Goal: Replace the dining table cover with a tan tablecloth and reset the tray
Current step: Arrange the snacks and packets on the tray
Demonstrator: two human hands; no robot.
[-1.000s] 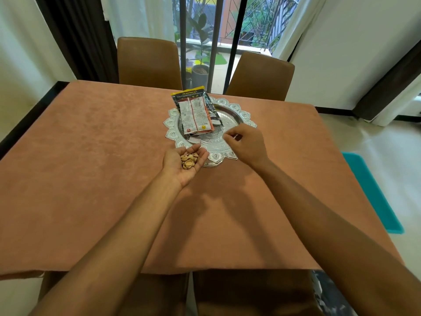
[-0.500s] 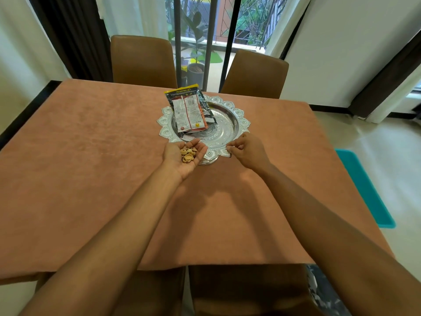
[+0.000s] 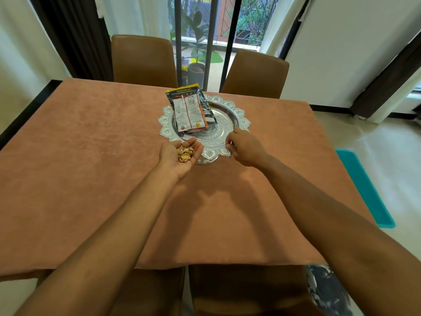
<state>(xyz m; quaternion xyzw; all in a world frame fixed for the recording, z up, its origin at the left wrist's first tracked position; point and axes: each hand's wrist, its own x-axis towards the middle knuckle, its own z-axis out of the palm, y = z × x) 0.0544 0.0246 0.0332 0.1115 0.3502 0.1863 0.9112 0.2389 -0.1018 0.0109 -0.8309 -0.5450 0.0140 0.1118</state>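
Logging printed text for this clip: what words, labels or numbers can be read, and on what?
"ON": near the bottom of the front snack packet on the silver tray.
Yellow top band of the dark packet: capitals, too blurred to read.
Fine print on both packets: too small to read.

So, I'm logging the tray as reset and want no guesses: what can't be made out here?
Head view only.
1. Right hand: fingertips curl under its own back, so whether they pinch anything is hidden.
2. Packets on the tray: print too small to read.
3. Tray's foot: mostly hidden under its rim and the left hand cupping shells.
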